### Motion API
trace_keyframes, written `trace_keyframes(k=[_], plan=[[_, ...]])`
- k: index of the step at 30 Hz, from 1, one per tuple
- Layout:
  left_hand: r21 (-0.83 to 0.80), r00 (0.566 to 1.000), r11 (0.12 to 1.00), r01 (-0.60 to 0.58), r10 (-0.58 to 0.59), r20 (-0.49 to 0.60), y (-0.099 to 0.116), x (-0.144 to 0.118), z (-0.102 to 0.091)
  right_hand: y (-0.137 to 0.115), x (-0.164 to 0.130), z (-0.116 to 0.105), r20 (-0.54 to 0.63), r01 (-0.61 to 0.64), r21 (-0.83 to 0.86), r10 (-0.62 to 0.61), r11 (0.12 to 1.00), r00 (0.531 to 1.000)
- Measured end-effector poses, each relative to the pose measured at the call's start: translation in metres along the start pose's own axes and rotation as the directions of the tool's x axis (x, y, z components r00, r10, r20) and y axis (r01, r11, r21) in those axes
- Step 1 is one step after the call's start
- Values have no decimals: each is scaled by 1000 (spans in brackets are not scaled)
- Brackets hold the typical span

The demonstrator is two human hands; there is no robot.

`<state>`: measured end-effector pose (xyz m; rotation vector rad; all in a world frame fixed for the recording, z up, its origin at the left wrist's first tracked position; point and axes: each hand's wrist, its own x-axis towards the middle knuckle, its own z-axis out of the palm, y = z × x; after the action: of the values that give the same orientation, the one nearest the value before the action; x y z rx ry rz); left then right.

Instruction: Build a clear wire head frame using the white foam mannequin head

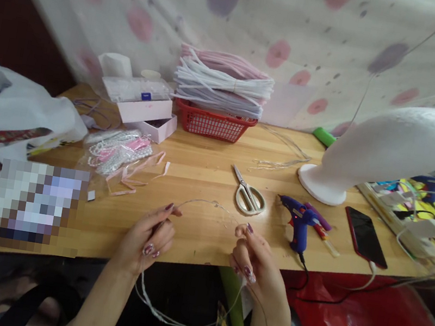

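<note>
Between my two hands runs a thin silvery wire (160, 316), bent into a ring. Its upper part arches over the table's front edge, and the lower part, several strands twisted together, hangs below with a loose end on the right. My left hand (154, 235) is closed, pinching the wire's left side between thumb and forefinger. On the opposite side my right hand (254, 257) pinches it the same way. A tiny clear piece seems to sit on the upper arch, too small to name. Beyond the right hand lie scissors (250, 198) with pale handles and a blue glue gun (299, 225).
A red basket (217, 127) holding fuzzy pink and white stems stands at the back. Bagged bead strings (122, 151) and white boxes (145, 112) are left of it. On the right are a white foam head (392, 152), a phone (366, 236) on a cable and a power strip (402, 222).
</note>
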<state>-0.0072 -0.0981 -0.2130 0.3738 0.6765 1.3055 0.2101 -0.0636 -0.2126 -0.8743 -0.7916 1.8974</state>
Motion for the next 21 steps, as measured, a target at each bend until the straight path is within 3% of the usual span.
trace_keyframes(k=[7, 11, 21], plan=[[14, 999, 999, 47, -47, -1, -6, -2, -2, 5, 7, 8, -90, 125, 148, -113, 981, 990], [-73, 999, 997, 36, -36, 2, -15, -1, 0, 5, 7, 11, -159, 230, 192, -201, 954, 967], [-302, 986, 938, 169, -158, 62, -15, 8, 5, 2, 1, 6, -6, 107, 204, -108, 973, 994]])
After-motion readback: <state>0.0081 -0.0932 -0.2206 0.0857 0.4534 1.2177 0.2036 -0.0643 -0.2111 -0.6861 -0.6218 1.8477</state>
